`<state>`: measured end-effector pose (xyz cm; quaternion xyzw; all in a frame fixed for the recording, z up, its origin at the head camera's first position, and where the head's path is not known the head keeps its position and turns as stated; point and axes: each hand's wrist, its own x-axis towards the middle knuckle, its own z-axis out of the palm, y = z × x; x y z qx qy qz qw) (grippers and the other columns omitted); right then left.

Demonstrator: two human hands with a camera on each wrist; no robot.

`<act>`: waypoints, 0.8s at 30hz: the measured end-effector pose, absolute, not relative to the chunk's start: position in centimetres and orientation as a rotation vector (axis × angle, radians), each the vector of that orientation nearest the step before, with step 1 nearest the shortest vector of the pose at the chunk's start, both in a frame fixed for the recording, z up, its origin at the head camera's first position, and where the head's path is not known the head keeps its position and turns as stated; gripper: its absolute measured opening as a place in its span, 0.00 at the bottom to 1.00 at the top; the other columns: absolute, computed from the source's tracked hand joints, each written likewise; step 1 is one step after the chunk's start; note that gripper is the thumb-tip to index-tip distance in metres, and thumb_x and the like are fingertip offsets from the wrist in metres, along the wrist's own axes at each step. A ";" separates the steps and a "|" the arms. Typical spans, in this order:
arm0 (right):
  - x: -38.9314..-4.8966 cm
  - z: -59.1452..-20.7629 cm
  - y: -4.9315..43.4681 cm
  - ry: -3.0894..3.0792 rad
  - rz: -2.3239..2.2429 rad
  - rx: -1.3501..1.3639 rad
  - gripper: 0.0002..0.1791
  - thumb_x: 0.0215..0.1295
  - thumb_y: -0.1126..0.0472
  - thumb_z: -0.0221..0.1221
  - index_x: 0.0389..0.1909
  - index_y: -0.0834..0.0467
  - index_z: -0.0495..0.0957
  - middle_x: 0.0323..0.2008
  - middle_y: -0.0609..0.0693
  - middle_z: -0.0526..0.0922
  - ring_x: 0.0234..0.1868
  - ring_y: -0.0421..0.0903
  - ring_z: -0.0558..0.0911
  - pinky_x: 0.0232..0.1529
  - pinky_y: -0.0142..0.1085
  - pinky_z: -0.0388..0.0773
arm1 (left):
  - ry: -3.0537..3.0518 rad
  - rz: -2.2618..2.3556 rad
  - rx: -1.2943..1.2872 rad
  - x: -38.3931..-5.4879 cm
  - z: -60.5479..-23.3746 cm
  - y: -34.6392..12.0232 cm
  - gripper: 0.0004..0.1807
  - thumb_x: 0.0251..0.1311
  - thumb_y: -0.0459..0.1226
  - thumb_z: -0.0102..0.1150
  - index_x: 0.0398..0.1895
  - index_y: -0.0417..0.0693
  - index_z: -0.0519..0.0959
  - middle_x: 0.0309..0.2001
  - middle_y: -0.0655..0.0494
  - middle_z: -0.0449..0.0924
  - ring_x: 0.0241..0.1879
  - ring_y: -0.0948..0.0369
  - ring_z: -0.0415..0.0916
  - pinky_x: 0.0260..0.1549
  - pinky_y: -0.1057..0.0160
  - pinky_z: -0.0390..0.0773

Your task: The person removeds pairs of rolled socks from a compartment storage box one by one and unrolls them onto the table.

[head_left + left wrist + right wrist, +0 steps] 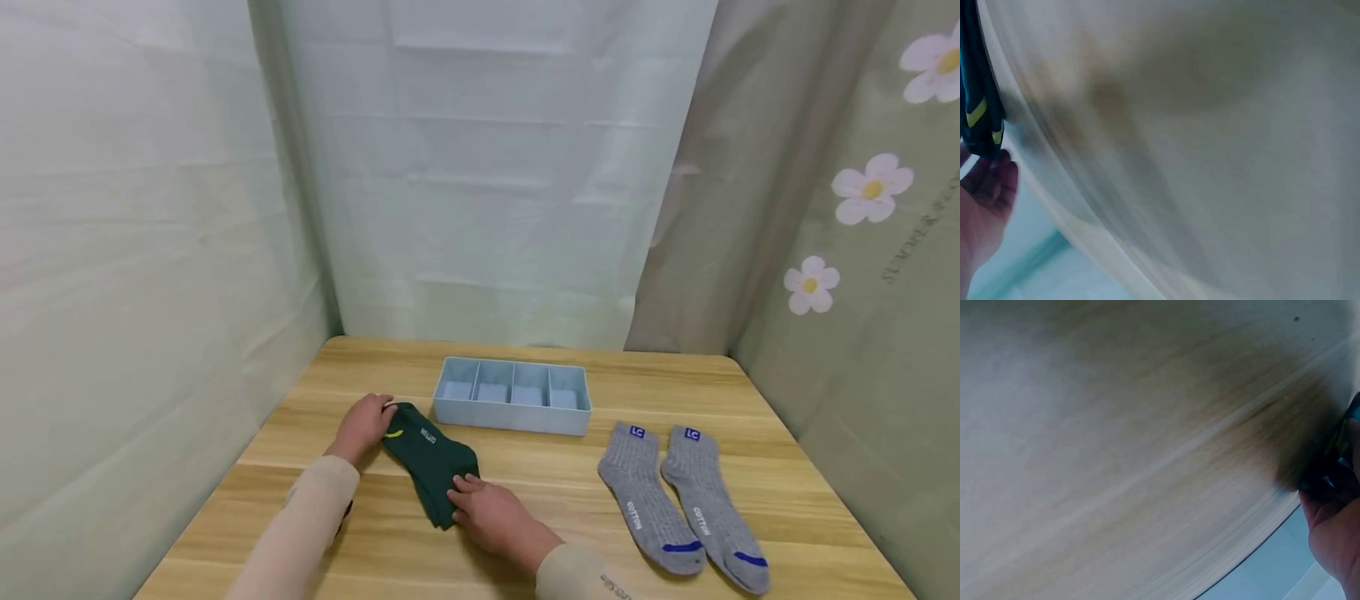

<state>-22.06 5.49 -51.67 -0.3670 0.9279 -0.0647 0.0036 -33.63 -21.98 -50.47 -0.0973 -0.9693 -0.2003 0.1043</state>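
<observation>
A pair of dark green socks point(431, 454), laid one on the other, lies slantwise on the table. White COTTON lettering and a yellow toe stripe show on the top sock. My left hand point(365, 427) pinches the toe end; in the left wrist view two yellow stripes show on the socks point(982, 94) just above the fingers point(1004, 181). At the cuff end my right hand point(495, 514) grips the near right edge, its fingers over the fabric. The right wrist view catches this hand point(1335, 534) only at its edge, with dark fabric between thumb and fingers.
Behind the socks stands a light blue box point(513, 417) with several compartments in a row. Two grey socks, a left one point(648, 500) and a right one point(712, 508), lie side by side at the right. Curtains point(480, 208) enclose the wooden table point(382, 367).
</observation>
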 end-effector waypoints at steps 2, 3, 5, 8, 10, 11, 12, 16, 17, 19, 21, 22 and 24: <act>-22.0 -51.6 5.5 2.915 -0.197 -1.149 0.22 0.74 0.50 0.55 0.64 0.52 0.77 0.66 0.48 0.74 0.67 0.46 0.72 0.63 0.37 0.70 | -2.783 -0.563 -0.390 -33.2 -50.5 -22.1 0.17 0.69 0.34 0.56 0.54 0.29 0.78 0.50 0.34 0.78 0.52 0.39 0.75 0.55 0.42 0.72; -22.0 -51.6 5.5 2.917 -0.191 -1.149 0.22 0.74 0.50 0.55 0.64 0.52 0.77 0.66 0.48 0.74 0.67 0.46 0.72 0.63 0.37 0.70 | -2.747 -0.526 -0.455 -32.9 -50.5 -22.1 0.16 0.67 0.33 0.59 0.53 0.29 0.79 0.49 0.35 0.78 0.51 0.40 0.75 0.54 0.42 0.73; -21.9 -51.6 5.5 2.921 -0.193 -1.156 0.22 0.73 0.51 0.55 0.64 0.52 0.77 0.66 0.48 0.74 0.67 0.46 0.72 0.63 0.37 0.70 | -2.707 -0.427 -0.584 -32.3 -50.4 -22.0 0.15 0.64 0.32 0.62 0.50 0.31 0.80 0.48 0.36 0.79 0.51 0.41 0.75 0.54 0.43 0.74; -21.8 -51.5 5.5 2.927 -0.202 -1.163 0.21 0.73 0.52 0.56 0.63 0.53 0.78 0.66 0.49 0.74 0.67 0.47 0.72 0.63 0.37 0.70 | -2.757 -0.303 -0.714 -31.5 -50.3 -21.9 0.18 0.64 0.36 0.63 0.52 0.31 0.80 0.54 0.36 0.78 0.55 0.41 0.75 0.56 0.43 0.72; -21.7 -51.4 5.5 2.931 -0.216 -1.163 0.21 0.73 0.52 0.56 0.63 0.54 0.78 0.65 0.50 0.75 0.66 0.47 0.73 0.63 0.38 0.71 | -2.858 -0.284 -0.745 -31.3 -50.3 -21.7 0.27 0.66 0.43 0.62 0.59 0.31 0.76 0.60 0.35 0.74 0.60 0.40 0.72 0.60 0.43 0.69; -21.7 -51.4 5.6 2.931 -0.220 -1.157 0.21 0.73 0.52 0.56 0.63 0.54 0.78 0.65 0.50 0.75 0.66 0.47 0.73 0.63 0.38 0.71 | -2.916 -0.284 -0.739 -31.2 -50.3 -21.6 0.31 0.66 0.48 0.61 0.63 0.32 0.73 0.64 0.34 0.71 0.63 0.40 0.69 0.61 0.43 0.68; -21.7 -51.4 5.6 2.930 -0.225 -1.154 0.21 0.73 0.52 0.56 0.63 0.54 0.78 0.65 0.50 0.75 0.66 0.47 0.73 0.63 0.38 0.71 | -2.966 -0.306 -0.728 -31.2 -50.4 -21.5 0.36 0.66 0.51 0.60 0.66 0.32 0.70 0.66 0.34 0.68 0.65 0.39 0.67 0.63 0.42 0.66; -21.6 -51.2 5.6 2.917 -0.235 -1.152 0.21 0.73 0.52 0.56 0.63 0.54 0.78 0.65 0.50 0.75 0.66 0.47 0.73 0.63 0.38 0.71 | -3.097 -0.386 -0.688 -31.4 -50.5 -21.3 0.45 0.65 0.59 0.56 0.72 0.33 0.63 0.72 0.32 0.58 0.70 0.37 0.57 0.65 0.39 0.60; -21.6 -51.2 5.6 2.912 -0.236 -1.149 0.21 0.73 0.52 0.56 0.63 0.53 0.78 0.65 0.50 0.75 0.66 0.47 0.73 0.63 0.38 0.71 | -3.122 -0.403 -0.677 -31.4 -50.5 -21.3 0.46 0.65 0.59 0.56 0.72 0.33 0.62 0.72 0.31 0.57 0.71 0.37 0.55 0.66 0.39 0.58; -21.6 -51.2 5.6 2.907 -0.233 -1.150 0.21 0.73 0.52 0.56 0.63 0.53 0.78 0.66 0.49 0.74 0.66 0.47 0.72 0.63 0.38 0.70 | -3.161 -0.423 -0.658 -31.6 -50.5 -21.4 0.46 0.65 0.60 0.56 0.73 0.34 0.61 0.73 0.31 0.54 0.72 0.36 0.51 0.67 0.38 0.56; -21.6 -51.2 5.5 2.906 -0.226 -1.149 0.21 0.73 0.52 0.56 0.64 0.53 0.77 0.66 0.49 0.74 0.67 0.47 0.72 0.63 0.38 0.70 | -3.193 -0.436 -0.635 -31.8 -50.7 -21.6 0.47 0.64 0.61 0.56 0.74 0.35 0.59 0.75 0.32 0.51 0.74 0.37 0.47 0.68 0.38 0.53; -21.6 -51.3 5.5 2.908 -0.222 -1.149 0.21 0.73 0.52 0.55 0.64 0.53 0.77 0.66 0.49 0.74 0.67 0.47 0.72 0.63 0.38 0.70 | -3.206 -0.435 -0.623 -31.8 -50.8 -21.7 0.47 0.64 0.61 0.56 0.75 0.36 0.59 0.75 0.32 0.49 0.74 0.36 0.44 0.68 0.37 0.51; -21.7 -51.3 5.5 2.910 -0.214 -1.157 0.22 0.74 0.52 0.55 0.64 0.53 0.77 0.66 0.49 0.74 0.67 0.47 0.72 0.63 0.38 0.70 | -3.224 -0.429 -0.599 -31.9 -50.9 -21.9 0.48 0.64 0.62 0.54 0.76 0.38 0.57 0.76 0.33 0.46 0.74 0.35 0.41 0.68 0.35 0.48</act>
